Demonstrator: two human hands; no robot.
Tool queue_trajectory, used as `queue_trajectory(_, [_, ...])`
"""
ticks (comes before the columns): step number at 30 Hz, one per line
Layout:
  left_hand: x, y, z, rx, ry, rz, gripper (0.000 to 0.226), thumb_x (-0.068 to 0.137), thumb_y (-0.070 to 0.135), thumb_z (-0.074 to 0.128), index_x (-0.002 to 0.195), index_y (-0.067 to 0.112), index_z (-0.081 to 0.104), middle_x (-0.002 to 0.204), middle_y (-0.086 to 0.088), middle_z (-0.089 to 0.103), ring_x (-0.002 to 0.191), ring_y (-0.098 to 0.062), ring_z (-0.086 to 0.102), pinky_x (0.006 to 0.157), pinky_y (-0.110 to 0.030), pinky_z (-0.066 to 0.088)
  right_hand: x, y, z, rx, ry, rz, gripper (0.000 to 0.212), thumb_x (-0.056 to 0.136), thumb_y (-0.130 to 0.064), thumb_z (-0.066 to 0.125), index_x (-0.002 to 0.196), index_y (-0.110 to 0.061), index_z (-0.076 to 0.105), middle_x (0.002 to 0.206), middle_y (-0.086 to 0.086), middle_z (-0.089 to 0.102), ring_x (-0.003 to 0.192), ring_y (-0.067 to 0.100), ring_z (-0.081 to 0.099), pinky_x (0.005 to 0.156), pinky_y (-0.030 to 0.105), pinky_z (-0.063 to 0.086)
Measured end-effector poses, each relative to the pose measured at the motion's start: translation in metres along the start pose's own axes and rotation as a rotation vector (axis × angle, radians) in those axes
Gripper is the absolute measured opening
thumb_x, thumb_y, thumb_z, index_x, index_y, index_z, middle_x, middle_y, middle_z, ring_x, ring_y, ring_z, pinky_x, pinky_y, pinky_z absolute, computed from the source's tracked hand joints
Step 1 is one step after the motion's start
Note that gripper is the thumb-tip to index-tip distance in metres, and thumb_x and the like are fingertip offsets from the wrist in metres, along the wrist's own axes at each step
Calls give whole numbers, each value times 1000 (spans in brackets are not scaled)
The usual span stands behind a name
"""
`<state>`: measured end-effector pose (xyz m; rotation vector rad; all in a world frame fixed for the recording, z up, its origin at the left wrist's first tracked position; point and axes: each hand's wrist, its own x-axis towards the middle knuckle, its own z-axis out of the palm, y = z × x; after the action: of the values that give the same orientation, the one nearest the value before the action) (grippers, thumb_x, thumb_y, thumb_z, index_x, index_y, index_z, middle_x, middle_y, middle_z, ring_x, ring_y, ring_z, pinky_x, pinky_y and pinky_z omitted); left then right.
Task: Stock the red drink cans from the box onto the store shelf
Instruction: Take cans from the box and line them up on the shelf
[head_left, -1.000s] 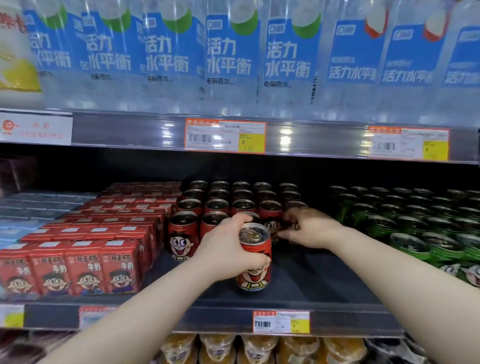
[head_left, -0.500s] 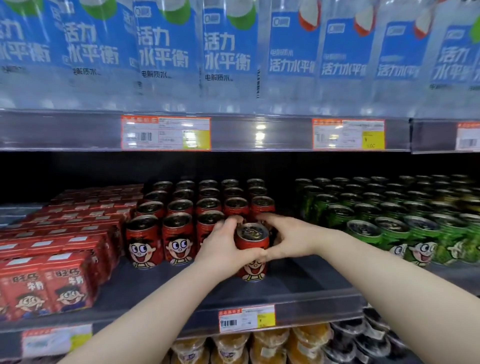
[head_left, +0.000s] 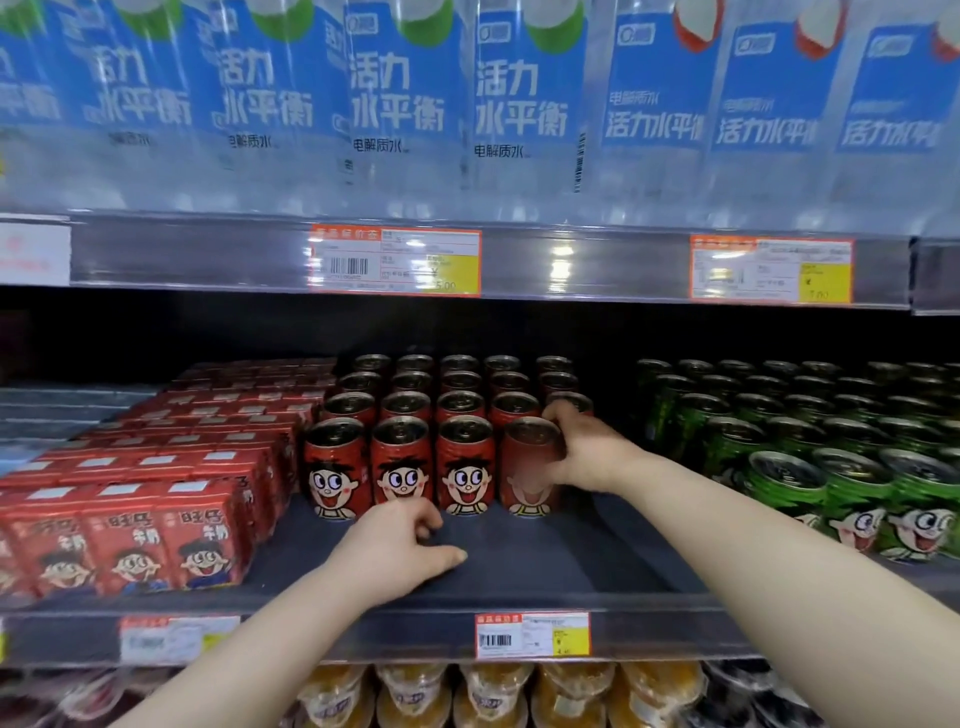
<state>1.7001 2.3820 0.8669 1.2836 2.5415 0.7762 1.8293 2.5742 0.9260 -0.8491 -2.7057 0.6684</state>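
Observation:
Red drink cans (head_left: 400, 462) with a cartoon face stand in several rows on the dark middle shelf (head_left: 545, 566). My right hand (head_left: 584, 452) grips the rightmost front-row red can (head_left: 527, 470) from its right side; that can is blurred and stands on the shelf in line with three others. My left hand (head_left: 397, 548) hovers low over the bare shelf in front of the cans, fingers loosely curled, holding nothing. The box is not in view.
Red drink cartons (head_left: 130, 535) fill the shelf's left side, green cans (head_left: 831, 467) its right. Large water bottles (head_left: 405, 104) stand on the upper shelf. Price tags (head_left: 532, 634) line the shelf edges. Cups of orange dessert (head_left: 493, 696) sit below.
My left hand has let go of the red can and drawn back toward the shelf's front. My right hand now holds that can, set further back in the front row.

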Motion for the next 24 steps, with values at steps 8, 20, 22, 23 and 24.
queue_trajectory(8, [1, 3, 0, 18, -11, -8, 36, 71, 50, 73, 97, 29, 59, 98, 9, 61, 92, -12, 59, 84, -29, 50, 0, 1, 3, -2, -2, 2, 66, 77, -33, 76, 130, -21, 39, 129, 3, 56, 114, 20, 55, 91, 28, 45])
queue_trajectory(20, [-39, 12, -18, 114, 232, -92, 33, 82, 43, 63, 103, 18, 60, 109, 0, 57, 101, -21, 55, 83, -33, 48, -18, -48, 13, -207, 138, -396, 55, 86, -40, 61, 136, -23, 43, 141, 2, 43, 131, 23, 39, 107, 38, 36])
queue_trajectory(22, [-58, 2, -26, 174, 303, -137, 35, 84, 42, 60, 111, 19, 58, 115, -1, 53, 107, -23, 54, 89, -37, 48, -24, -70, 25, -194, 117, -516, 49, 87, -37, 60, 132, -22, 48, 137, 1, 48, 128, 21, 43, 106, 37, 38])
queue_trajectory(23, [-68, -5, -31, 208, 337, -166, 38, 85, 42, 59, 116, 20, 56, 119, -1, 51, 110, -23, 53, 90, -38, 47, -27, -81, 33, -195, 101, -576, 46, 88, -37, 59, 130, -23, 49, 136, -1, 50, 126, 20, 44, 105, 37, 38])
queue_trajectory(24, [-78, -13, -37, 245, 372, -197, 41, 85, 43, 58, 120, 21, 54, 121, -1, 50, 112, -24, 52, 91, -38, 47, -30, -93, 40, -199, 81, -635, 44, 88, -37, 58, 129, -23, 50, 134, -3, 50, 126, 20, 44, 105, 36, 37])
